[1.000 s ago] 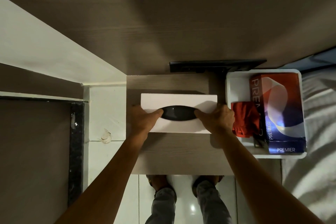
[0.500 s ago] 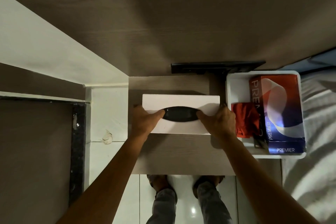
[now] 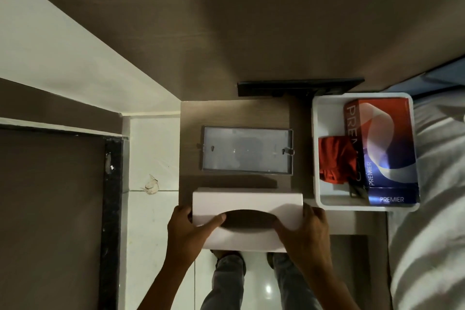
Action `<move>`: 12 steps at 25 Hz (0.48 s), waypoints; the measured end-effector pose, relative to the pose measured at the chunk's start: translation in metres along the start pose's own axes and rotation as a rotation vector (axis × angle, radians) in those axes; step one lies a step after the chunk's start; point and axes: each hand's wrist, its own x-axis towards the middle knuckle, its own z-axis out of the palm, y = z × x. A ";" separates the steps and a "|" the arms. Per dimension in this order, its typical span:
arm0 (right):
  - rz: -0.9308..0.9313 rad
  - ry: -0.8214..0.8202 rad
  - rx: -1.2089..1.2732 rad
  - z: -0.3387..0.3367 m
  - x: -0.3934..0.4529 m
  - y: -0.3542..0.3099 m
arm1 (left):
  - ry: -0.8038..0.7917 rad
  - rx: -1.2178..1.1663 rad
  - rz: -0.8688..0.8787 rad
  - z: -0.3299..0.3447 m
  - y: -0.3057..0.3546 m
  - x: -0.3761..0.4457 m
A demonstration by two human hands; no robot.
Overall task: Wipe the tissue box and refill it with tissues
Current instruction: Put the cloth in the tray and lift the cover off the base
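We held the white tissue box cover (image 3: pixel 247 219) off its base.
Left hand (image 3: pixel 187 233) and right hand (image 3: pixel 305 233) each kept a clamped grip on its ends at the counter (image 3: pixel 191 118) front edge; the grey base tray (image 3: pixel 247 151) lay behind, white bin (image 3: pixel 315 153) with red cloth (image 3: pixel 333 160) and Premier pack (image 3: pixel 387 148) just right.

Both hands (image 3: pixel 191 231) lifted white cover (image 3: pixel 247 202) nearer; grey base (image 3: pixel 247 151) exposed.

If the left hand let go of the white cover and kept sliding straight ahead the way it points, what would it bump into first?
Probably the clear base lying on the shelf, just past the cover. The left hand is raised, though, so it might pass above it.
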 end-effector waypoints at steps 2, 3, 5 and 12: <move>-0.024 0.024 0.030 0.009 0.005 0.001 | 0.027 0.004 0.027 0.005 -0.006 0.003; -0.043 0.043 0.042 0.013 0.009 0.001 | 0.046 -0.007 0.043 0.007 -0.007 0.005; -0.061 0.070 0.068 0.020 0.018 0.000 | 0.087 -0.034 0.074 0.013 -0.007 0.009; -0.087 0.100 0.039 0.028 0.042 -0.005 | 0.131 -0.053 0.108 0.026 0.001 0.028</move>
